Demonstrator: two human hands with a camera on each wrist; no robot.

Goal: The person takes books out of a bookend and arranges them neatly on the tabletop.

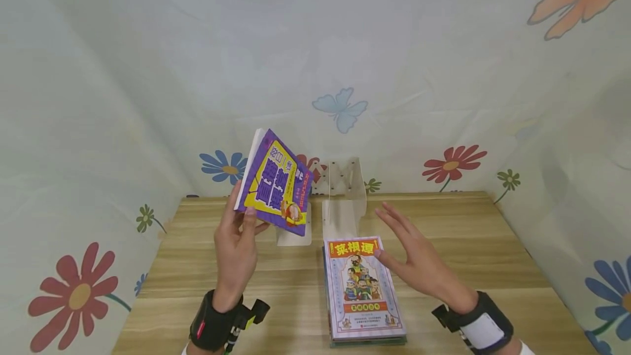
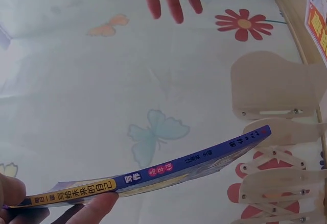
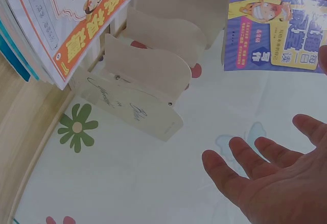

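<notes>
In the head view my left hand (image 1: 236,251) grips a purple and yellow book (image 1: 278,185) by its lower left corner, thumb on the cover. The book is raised and tilted in front of a cream bookend rack (image 1: 340,207), hiding part of it. The left wrist view shows its spine (image 2: 148,175) with fingers (image 2: 97,206) and thumb around one end. My right hand (image 1: 419,259), fingers spread and holding nothing, hovers at the right of a book stack (image 1: 365,289), whose top cover is pink and orange with cartoon figures.
The wooden table (image 1: 458,245) meets a pale fabric backdrop (image 1: 419,97) printed with flowers and butterflies, which also rises on both sides. Upright wavy dividers (image 3: 153,66) of the rack stand at the table's back edge, just behind the stack.
</notes>
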